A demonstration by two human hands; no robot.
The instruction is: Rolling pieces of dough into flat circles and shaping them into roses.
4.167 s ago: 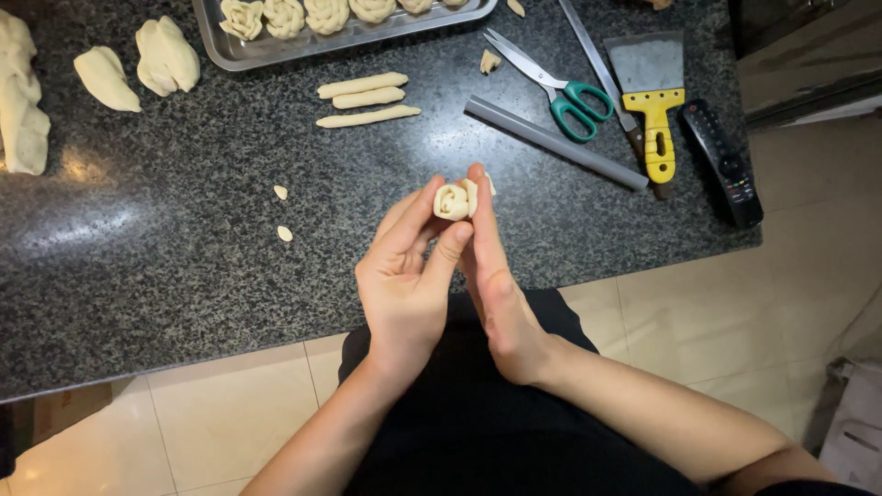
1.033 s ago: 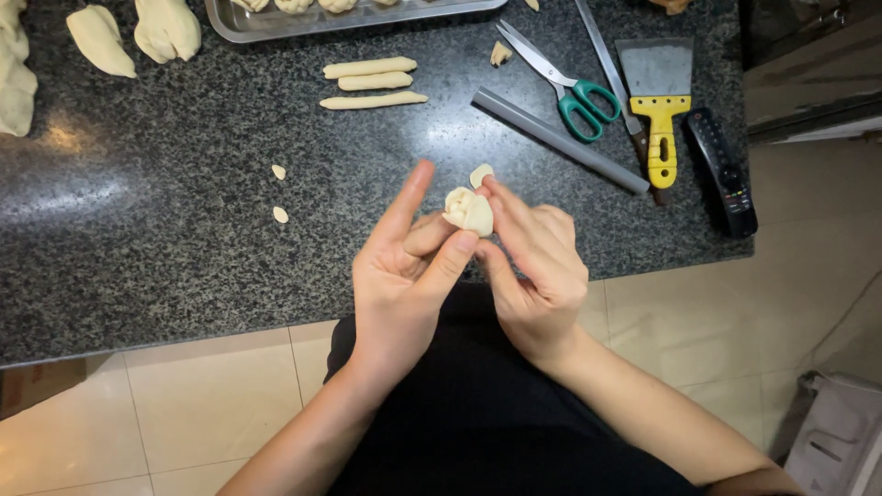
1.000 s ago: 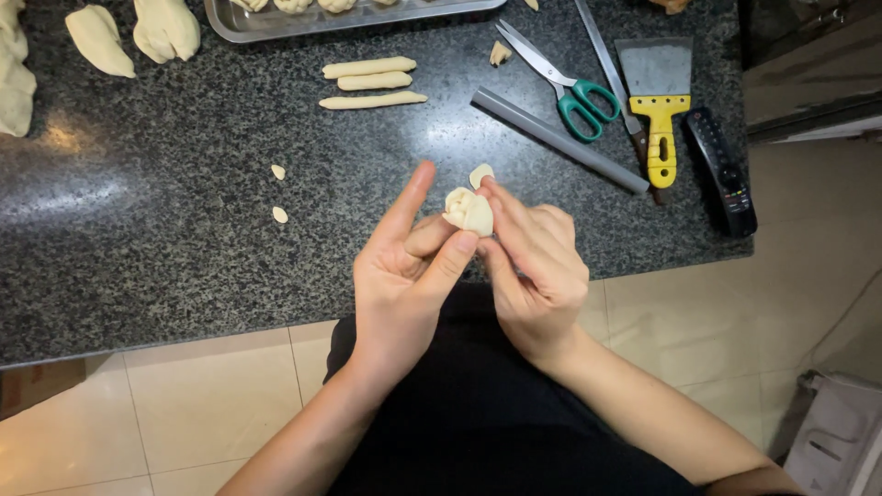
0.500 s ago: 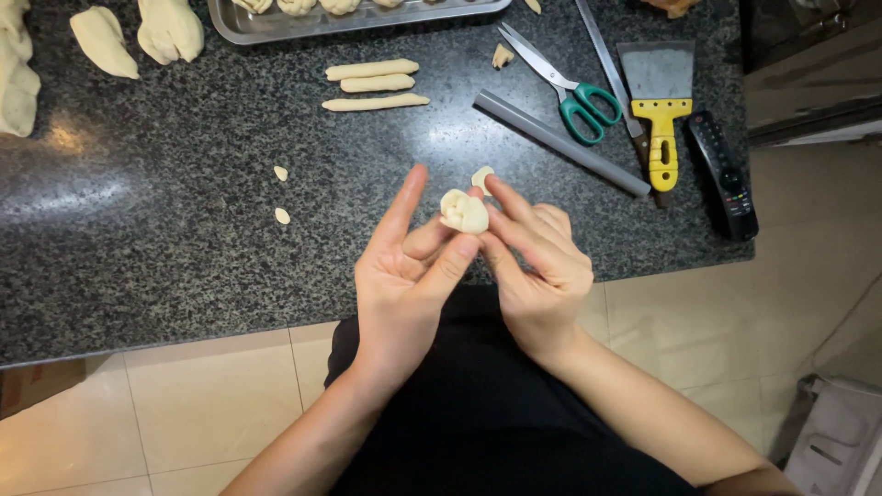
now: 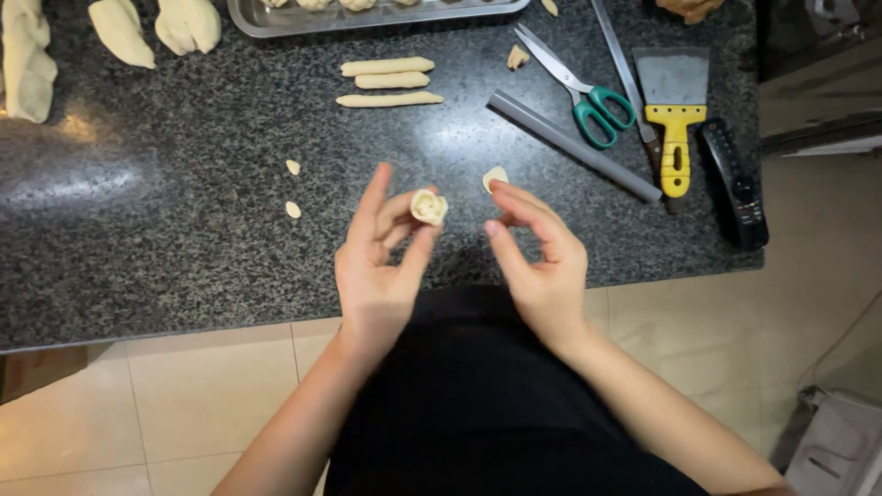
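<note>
Head view: speckled granite counter (dark) w/ tiled floor below.

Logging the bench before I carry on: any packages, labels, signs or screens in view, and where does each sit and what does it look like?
No packages, labels, signs or screens show.
Nearest thing: a black remote control, a long slim bar with small buttons, lying at the right edge of the dark speckled counter, beside the yellow-handled scraper.
</note>
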